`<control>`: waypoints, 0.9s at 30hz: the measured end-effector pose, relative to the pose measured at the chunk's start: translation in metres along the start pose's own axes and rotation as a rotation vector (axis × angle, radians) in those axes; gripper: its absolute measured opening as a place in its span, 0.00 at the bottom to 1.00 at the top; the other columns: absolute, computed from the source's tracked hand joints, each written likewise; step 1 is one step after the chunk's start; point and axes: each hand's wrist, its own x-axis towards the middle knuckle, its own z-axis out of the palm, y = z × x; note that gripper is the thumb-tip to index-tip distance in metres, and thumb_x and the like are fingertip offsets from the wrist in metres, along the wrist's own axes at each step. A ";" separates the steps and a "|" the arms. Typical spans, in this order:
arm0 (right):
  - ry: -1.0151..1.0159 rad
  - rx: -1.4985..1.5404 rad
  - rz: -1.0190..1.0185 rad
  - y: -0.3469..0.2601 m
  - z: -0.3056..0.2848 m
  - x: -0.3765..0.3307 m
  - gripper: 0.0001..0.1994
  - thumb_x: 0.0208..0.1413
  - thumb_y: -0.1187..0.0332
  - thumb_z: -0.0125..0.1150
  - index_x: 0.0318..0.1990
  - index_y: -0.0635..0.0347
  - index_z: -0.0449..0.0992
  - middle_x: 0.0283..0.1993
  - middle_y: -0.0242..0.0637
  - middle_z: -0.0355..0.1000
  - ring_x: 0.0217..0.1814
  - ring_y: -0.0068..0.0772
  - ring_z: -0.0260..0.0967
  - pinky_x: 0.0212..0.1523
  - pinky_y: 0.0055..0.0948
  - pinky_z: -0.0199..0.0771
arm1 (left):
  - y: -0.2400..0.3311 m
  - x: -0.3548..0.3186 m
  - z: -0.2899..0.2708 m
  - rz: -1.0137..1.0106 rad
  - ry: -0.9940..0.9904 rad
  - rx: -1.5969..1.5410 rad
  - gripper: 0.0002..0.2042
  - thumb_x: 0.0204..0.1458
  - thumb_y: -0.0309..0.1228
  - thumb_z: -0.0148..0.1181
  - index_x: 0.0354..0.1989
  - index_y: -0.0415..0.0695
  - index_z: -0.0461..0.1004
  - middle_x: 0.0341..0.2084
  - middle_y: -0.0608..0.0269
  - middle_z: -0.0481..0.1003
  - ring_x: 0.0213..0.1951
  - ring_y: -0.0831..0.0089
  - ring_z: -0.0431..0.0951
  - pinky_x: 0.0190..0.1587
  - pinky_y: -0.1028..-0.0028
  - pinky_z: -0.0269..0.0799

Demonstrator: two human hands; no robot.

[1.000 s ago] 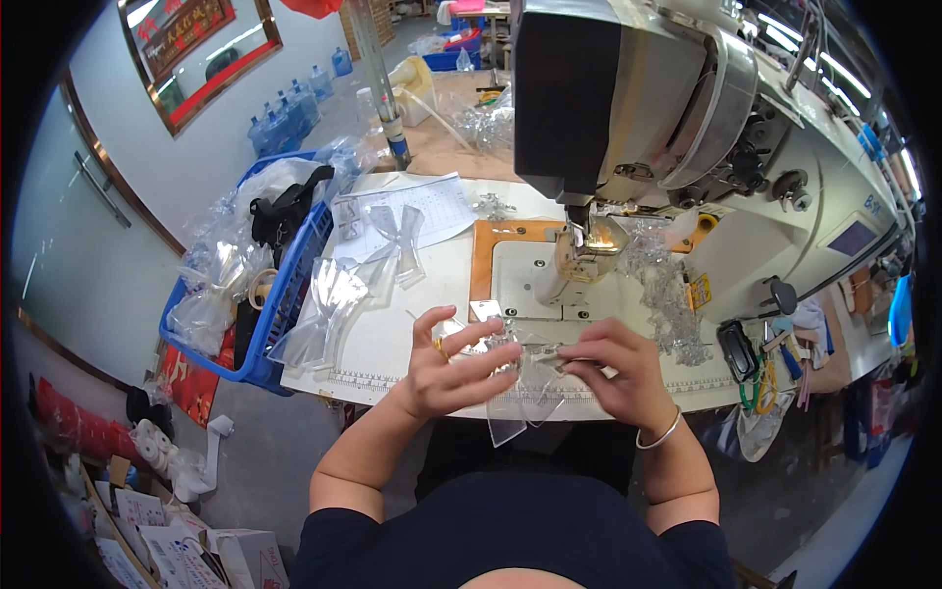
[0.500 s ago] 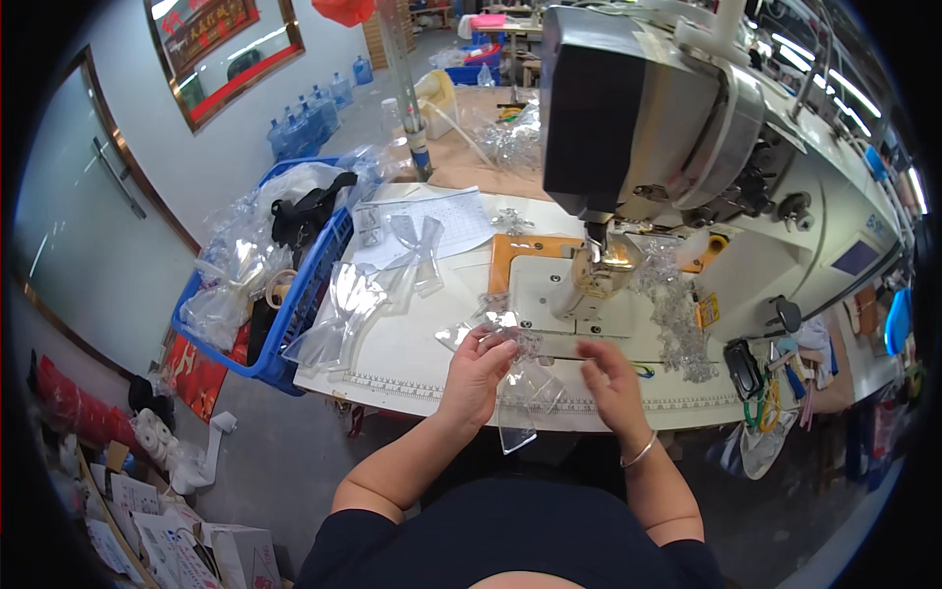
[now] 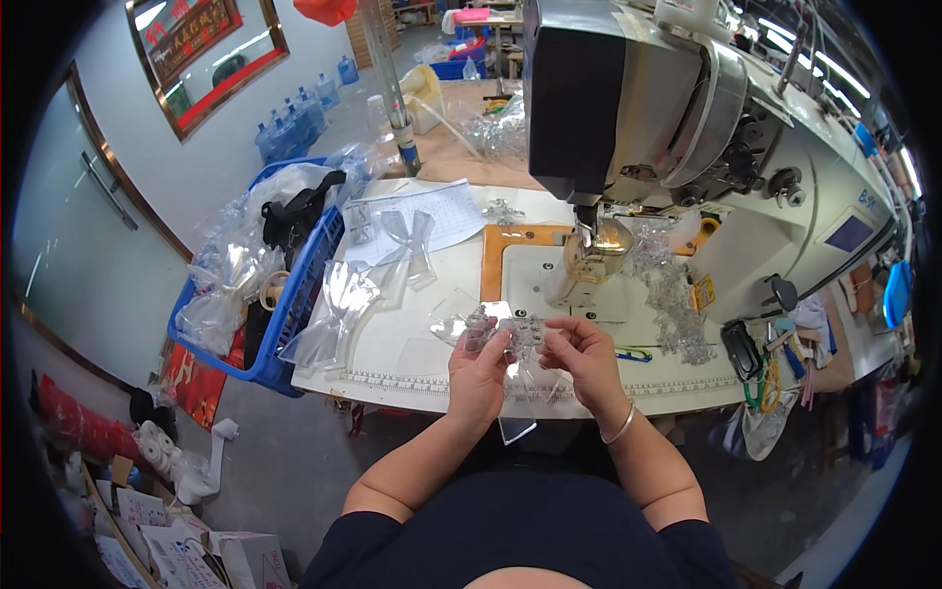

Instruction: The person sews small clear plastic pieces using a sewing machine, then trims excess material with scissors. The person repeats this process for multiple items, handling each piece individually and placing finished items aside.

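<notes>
Close to the table's front edge, my left hand [image 3: 478, 371] pinches a clear plastic strip [image 3: 517, 429], thumb on top. A sparkling ornament [image 3: 530, 334] of shiny stones lies across the strip's middle. My right hand [image 3: 589, 365] is closed at the ornament's right end, thumb and forefinger together on it. One end of the strip hangs over the table edge between my hands. Beyond them stands a sewing machine [image 3: 579, 103], its needle area above a small post. More clear plastic strips [image 3: 343, 299] lie to the left.
A blue basket [image 3: 285, 329] full of plastic bags stands at the left. A sheet of paper [image 3: 456, 211] lies behind the strips. Shiny trim [image 3: 677, 324] is heaped right of the machine post, with scissors [image 3: 633, 354] and hanging tools [image 3: 770, 383] nearby.
My right hand has moved left from beside the piece and closed on the ornament's right end. My left hand keeps hold of the strip. The whole view has shifted slightly.
</notes>
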 end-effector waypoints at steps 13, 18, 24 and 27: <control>0.052 -0.362 -0.341 0.005 0.006 -0.004 0.05 0.56 0.78 0.55 0.39 0.64 0.68 0.40 0.39 0.72 0.39 0.22 0.70 0.41 0.22 0.74 | 0.004 0.007 -0.006 0.006 -0.128 0.136 0.18 0.57 0.31 0.57 0.54 0.41 0.63 0.45 0.60 0.73 0.47 0.73 0.72 0.48 0.68 0.68; 0.088 -0.390 -0.468 0.011 0.005 0.001 0.04 0.56 0.78 0.56 0.37 0.63 0.68 0.41 0.37 0.72 0.42 0.22 0.68 0.43 0.22 0.73 | -0.003 0.010 -0.014 0.028 -0.127 0.140 0.19 0.57 0.32 0.57 0.56 0.43 0.62 0.46 0.62 0.72 0.49 0.72 0.71 0.50 0.67 0.67; -0.214 -0.973 -1.181 -0.010 0.004 0.000 0.12 0.43 0.82 0.60 0.37 0.63 0.69 0.46 0.41 0.71 0.45 0.37 0.70 0.43 0.30 0.74 | -0.011 0.023 -0.023 -0.301 -0.018 -0.167 0.17 0.58 0.35 0.56 0.53 0.43 0.67 0.44 0.61 0.72 0.43 0.70 0.72 0.51 0.69 0.67; -0.379 -1.213 -1.380 -0.030 -0.006 -0.001 0.11 0.40 0.75 0.58 0.34 0.61 0.70 0.47 0.38 0.71 0.49 0.39 0.70 0.47 0.35 0.74 | 0.017 0.007 -0.010 -0.490 -0.343 -0.417 0.17 0.61 0.36 0.47 0.54 0.41 0.65 0.48 0.58 0.70 0.50 0.67 0.70 0.56 0.66 0.65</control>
